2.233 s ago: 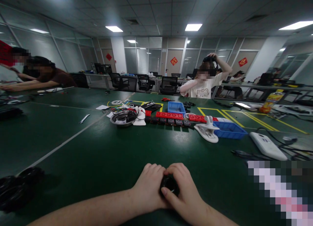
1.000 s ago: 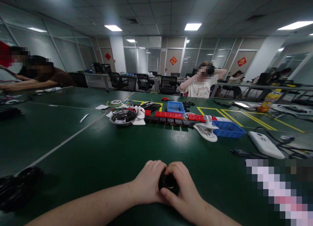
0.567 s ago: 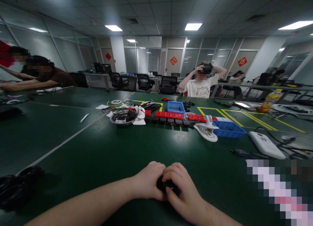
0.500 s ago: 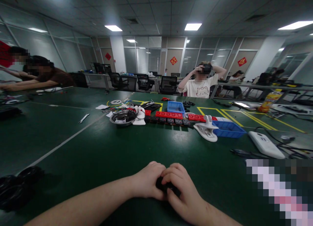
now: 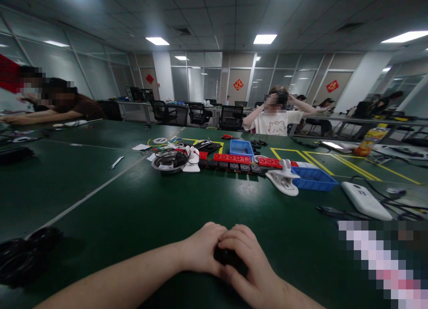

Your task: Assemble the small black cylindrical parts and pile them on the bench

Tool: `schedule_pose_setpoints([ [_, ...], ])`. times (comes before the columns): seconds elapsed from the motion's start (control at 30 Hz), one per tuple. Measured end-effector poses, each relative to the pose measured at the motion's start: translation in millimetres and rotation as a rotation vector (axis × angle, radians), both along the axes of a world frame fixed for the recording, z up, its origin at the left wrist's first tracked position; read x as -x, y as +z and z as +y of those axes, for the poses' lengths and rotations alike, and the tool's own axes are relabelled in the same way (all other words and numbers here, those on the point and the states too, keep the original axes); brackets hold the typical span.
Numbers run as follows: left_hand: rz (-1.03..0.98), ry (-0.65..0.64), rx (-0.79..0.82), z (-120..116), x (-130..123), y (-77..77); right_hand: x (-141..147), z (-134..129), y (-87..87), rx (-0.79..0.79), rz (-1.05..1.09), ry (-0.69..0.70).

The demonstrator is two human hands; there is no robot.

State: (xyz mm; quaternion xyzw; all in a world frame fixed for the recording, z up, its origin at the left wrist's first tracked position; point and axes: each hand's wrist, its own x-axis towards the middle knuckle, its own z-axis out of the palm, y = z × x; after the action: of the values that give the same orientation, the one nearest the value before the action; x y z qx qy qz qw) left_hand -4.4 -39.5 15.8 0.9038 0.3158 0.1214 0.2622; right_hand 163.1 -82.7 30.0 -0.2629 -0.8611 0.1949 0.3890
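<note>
Both hands are low in the middle of the head view, close together over the green table (image 5: 160, 206). Between them is a small dark black object (image 5: 227, 256), mostly covered, so its kind cannot be made out. My left hand (image 5: 202, 249) is closed against its left side, with the fingers mostly out of sight. Curled over its top and right side is my right hand (image 5: 252, 260), the thumb and index finger bent around it. The fingers of the two hands touch or overlap at the far side.
Ahead lie red and black socket strips (image 5: 231, 158), a metal bowl (image 5: 167, 169) with cables, white clip stands (image 5: 284, 179) and blue bins (image 5: 312, 179). A wrench (image 5: 116, 162) and a black cable coil (image 5: 28, 255) are leftward, a white power bank (image 5: 366, 199) rightward. A person (image 5: 276, 117) sits opposite.
My right index finger and thumb have spread slightly apart, showing more of the black object. My left hand stays nearly where it was. The view has tilted slightly.
</note>
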Motion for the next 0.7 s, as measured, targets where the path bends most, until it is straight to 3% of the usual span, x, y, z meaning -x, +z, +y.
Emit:
schedule_pose_setpoints([
  [0.37, -0.032, 0.202, -0.049, -15.7, -8.8, -2.1, 1.8, 4.5, -9.2, 0.028, 0.010, -0.187],
  [0.7, 0.010, 0.166, -0.088, -10.1, -8.6, -4.8, 3.2, 4.6, -9.4, 0.058, -0.065, -0.253],
])
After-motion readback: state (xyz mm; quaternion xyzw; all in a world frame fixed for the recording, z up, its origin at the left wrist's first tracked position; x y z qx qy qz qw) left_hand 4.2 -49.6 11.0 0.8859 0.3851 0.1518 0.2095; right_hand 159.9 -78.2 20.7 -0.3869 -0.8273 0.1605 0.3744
